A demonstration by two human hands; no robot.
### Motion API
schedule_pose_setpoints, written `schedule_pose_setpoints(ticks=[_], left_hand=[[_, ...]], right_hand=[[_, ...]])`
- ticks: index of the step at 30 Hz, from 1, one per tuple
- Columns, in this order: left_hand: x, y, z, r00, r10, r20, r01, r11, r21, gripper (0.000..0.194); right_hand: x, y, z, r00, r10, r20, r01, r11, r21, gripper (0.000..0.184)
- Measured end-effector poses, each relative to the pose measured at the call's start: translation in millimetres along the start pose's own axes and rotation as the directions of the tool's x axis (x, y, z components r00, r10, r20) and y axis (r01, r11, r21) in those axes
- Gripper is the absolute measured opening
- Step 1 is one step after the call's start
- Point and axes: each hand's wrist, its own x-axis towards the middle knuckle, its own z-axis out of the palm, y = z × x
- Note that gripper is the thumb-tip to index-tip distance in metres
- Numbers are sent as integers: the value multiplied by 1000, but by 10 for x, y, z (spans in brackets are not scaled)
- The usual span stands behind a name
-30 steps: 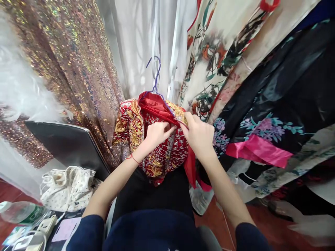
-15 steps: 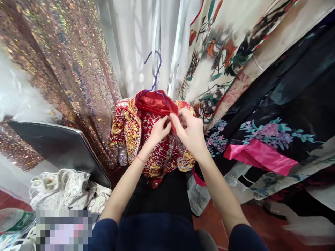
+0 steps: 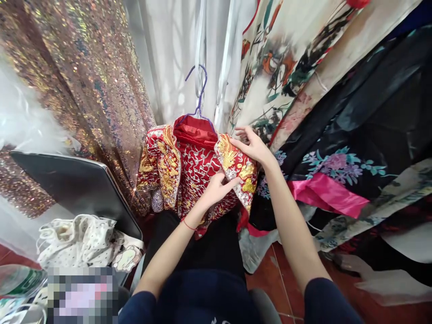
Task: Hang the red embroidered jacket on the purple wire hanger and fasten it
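A red jacket [image 3: 189, 171] with gold and silver embroidery hangs on a purple hanger [image 3: 198, 96] in front of me. My left hand [image 3: 218, 189] pinches the jacket's front edge low on its right panel. My right hand [image 3: 252, 146] rests with fingers spread on the gold-embroidered right shoulder of the jacket. The jacket's red lining shows at the collar.
A sequined gold gown [image 3: 77, 81] hangs at left, white drapes [image 3: 175, 58] behind, a cream printed robe [image 3: 286, 58] and a black floral robe with pink trim [image 3: 354, 157] at right. A dark laptop lid [image 3: 77, 189] and a dotted cloth bag [image 3: 81, 238] lie lower left.
Both hands left the collar area. The right hand moved out onto the right shoulder and opened; the left dropped lower along the front edge. The jacket front now lies closed and spread.
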Motion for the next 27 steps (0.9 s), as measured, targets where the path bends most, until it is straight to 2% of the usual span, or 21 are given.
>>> schedule_pose_setpoints(ticks=[2,4,5,6,7,9,11,12,14,16,18,19,21,23,25,27], left_hand=[[-44,-41,-83,998,-34,59,40,994,-100,37],[-85,-72,-180,994,-53,100,69,984,-163,40],[-93,-88,-225,992,-66,109,84,981,-176,40],[-92,-105,-268,990,-85,108,104,977,-184,38],[-80,-124,-312,989,-110,99,128,973,-195,37],[-32,-159,-408,984,-165,70,177,955,-236,33],[29,-172,-528,983,-183,18,181,945,-272,30],[57,-166,-593,986,-164,-30,150,952,-265,29],[100,-130,-714,986,-65,-154,38,984,-171,30],[117,-91,-794,964,75,-257,-83,996,-23,34],[99,-93,-811,931,168,-324,-152,986,75,38],[74,-123,-799,920,179,-350,-159,984,85,40],[-13,-248,-756,909,134,-395,-131,991,35,43],[-146,-450,-720,919,31,-394,-63,996,-69,49],[-310,-685,-715,952,-83,-296,42,989,-143,58],[-474,-901,-740,977,-186,-104,174,978,-119,60]], right_hand=[[12,76,-9,987,68,148,-79,995,68,48],[-25,89,-40,943,108,314,-152,981,120,49],[-52,68,-67,928,115,353,-173,975,137,50],[-81,27,-102,934,114,339,-174,973,152,51],[-107,-33,-147,958,105,268,-152,976,158,50],[-149,-202,-250,998,61,25,-63,992,110,49],[-186,-398,-343,981,-25,-192,19,999,-34,55],[-212,-486,-374,968,-63,-241,38,994,-105,58],[-298,-613,-386,963,-94,-253,43,979,-200,59],[-437,-660,-338,978,-77,-193,29,971,-236,55],[-607,-648,-253,992,-51,-114,23,971,-236,47],[-688,-635,-208,995,-45,-84,25,972,-233,43],[-814,-619,-130,997,-47,-62,31,971,-236,39],[-879,-625,-83,996,-51,-77,30,966,-256,39],[-903,-637,-68,994,-47,-97,20,963,-268,39],[-923,-629,-73,996,-21,-85,-2,965,-263,38]])
